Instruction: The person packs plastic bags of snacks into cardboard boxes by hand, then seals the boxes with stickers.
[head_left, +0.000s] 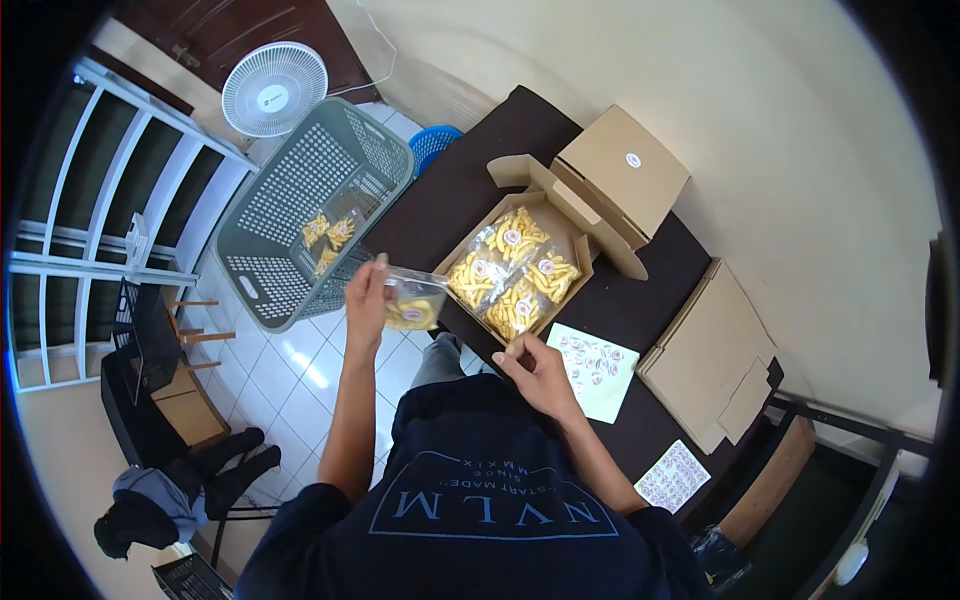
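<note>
My left hand [367,303] is closed on the edge of a clear zip bag [412,312] with yellow stick snacks and a round label, held up beside the table's left edge. My right hand [543,378] is at the near corner of an open cardboard box [586,262], thumb and forefinger close together. Whether they grip the box edge or something small is too fine to make out. Inside the box lie several labelled snack bags [512,240]. Next to my right hand lies a pale sheet of round stickers [597,395].
A grey-green laundry basket [250,215] with a few snack bags stands on the floor at left. On the dark table [440,195] are a closed labelled box [640,165], flattened cardboard [712,350] and another sticker sheet [673,477]. A seated person [165,500] is at lower left.
</note>
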